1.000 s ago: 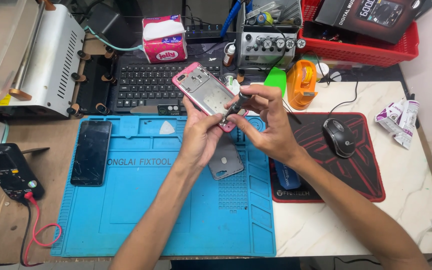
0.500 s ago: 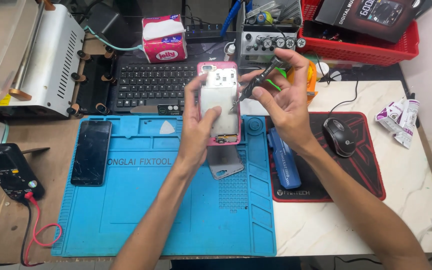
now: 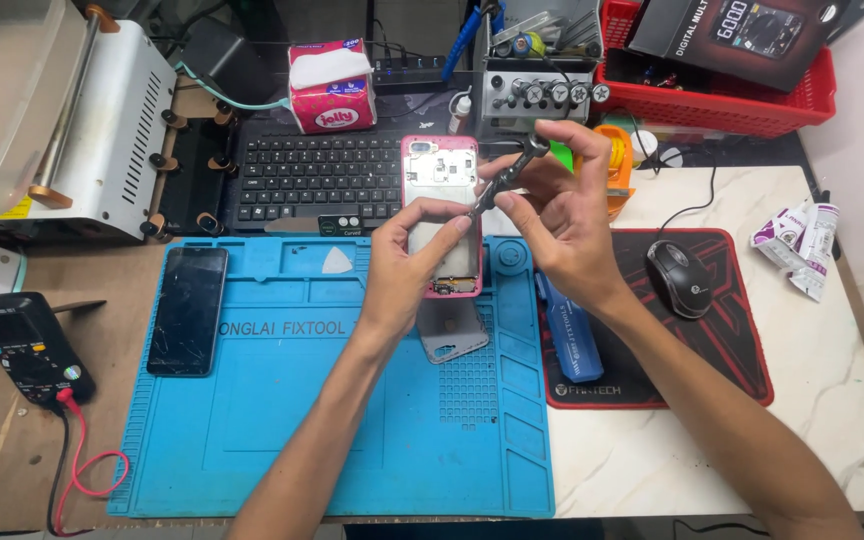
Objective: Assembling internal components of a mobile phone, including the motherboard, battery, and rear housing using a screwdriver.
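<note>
The left hand [image 3: 407, 265] now grips the pink-framed opened phone body [image 3: 440, 215] upright rather than tilted, while the right hand [image 3: 552, 215], closed around a slim metal screwdriver [image 3: 504, 178], has brought its tip down to the frame's right edge.

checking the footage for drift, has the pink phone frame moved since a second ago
Yes. The pink phone frame in the left hand was tilted over the keyboard's right end; it now stands upright, lower, reaching down onto the blue mat, judged against the keyboard.
</note>
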